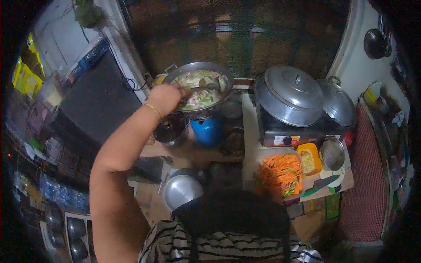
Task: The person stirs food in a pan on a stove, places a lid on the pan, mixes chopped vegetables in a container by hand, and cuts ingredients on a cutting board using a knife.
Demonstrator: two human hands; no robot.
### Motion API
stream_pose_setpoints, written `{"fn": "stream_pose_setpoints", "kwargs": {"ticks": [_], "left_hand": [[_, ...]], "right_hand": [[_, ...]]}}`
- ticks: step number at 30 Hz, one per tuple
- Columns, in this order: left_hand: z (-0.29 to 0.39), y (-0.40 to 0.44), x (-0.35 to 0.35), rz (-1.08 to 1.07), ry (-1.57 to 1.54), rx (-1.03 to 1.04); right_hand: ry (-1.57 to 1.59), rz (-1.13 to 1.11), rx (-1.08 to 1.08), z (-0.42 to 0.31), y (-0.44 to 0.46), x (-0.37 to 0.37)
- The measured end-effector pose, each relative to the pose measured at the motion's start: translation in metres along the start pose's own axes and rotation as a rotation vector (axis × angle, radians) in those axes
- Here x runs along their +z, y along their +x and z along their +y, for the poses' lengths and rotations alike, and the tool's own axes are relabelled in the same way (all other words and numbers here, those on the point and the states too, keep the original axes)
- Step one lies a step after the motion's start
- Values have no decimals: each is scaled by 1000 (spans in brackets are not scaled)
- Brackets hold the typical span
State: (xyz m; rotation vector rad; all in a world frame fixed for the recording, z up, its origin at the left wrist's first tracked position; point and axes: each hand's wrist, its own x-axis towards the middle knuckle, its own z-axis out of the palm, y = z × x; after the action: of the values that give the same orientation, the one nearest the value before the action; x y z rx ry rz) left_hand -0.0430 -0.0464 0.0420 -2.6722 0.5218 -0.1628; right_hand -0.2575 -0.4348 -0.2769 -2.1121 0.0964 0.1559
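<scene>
My left hand (165, 99), with a thin band at its wrist, reaches to the near left rim of a wide metal pan (189, 66). Its fingers are closed on the handle of a dark cooking utensil (206, 88), whose far end lies in the pan. Pale food with green pieces (201, 101) fills much of the pan, which sits above a blue gas cylinder (206, 131). My right hand does not show.
At the right, a lidded pot (291, 94) and another lid (337, 105) sit on a stove (272, 131). In front are shredded carrots (280, 171), a yellow container (316, 168), a metal bowl (332, 153) and a knife (324, 182). An empty metal pot (182, 192) stands lower down.
</scene>
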Motion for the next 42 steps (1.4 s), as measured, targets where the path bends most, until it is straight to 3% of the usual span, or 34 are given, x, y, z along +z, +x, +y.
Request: {"fn": "stream_pose_setpoints", "kwargs": {"ticks": [3, 9, 16, 19, 21, 23, 26, 27, 29, 31, 32, 33, 35, 39, 42], "left_hand": [[-35, -23, 17, 32, 123, -24], [-52, -92, 6, 180, -171, -197], [-69, -127, 26, 61, -364, -302], [-64, -111, 66, -3, -530, -310], [-53, -98, 90, -43, -725, -367], [-38, -96, 98, 43, -707, -346], [-41, -113, 94, 146, -775, -331], [-46, -122, 84, 171, -812, -328], [-68, -138, 40, 24, -880, -312], [-95, -154, 25, -24, -878, -271], [-107, -159, 25, 90, -739, -128], [-114, -157, 20, 22, -712, -103], [-126, -150, 11, -111, -658, -54], [-99, -114, 4, -343, -640, -171], [-81, -94, 71, -197, -616, -77]], "right_hand": [[10, 2, -22, -8, 7, 4], [-1, 14, -36, -11, 2, 4], [45, 6, -14, -32, 6, -1], [300, -55, 100, -41, 10, -11], [177, 5, -29, -47, 18, -15], [-166, 135, -260, -54, 37, -13], [-251, 190, -514, -61, 57, -7], [-244, 149, -479, -68, 56, -7], [-224, 66, -404, -81, 45, -9], [162, -12, -16, -72, 36, -5], [223, -51, 80, -66, 30, -4], [282, -83, 179, -60, 25, -3], [214, -118, 202, -55, 17, -5], [292, -13, 248, -80, 1, -7], [215, 57, 55, -71, -2, -7]]}}
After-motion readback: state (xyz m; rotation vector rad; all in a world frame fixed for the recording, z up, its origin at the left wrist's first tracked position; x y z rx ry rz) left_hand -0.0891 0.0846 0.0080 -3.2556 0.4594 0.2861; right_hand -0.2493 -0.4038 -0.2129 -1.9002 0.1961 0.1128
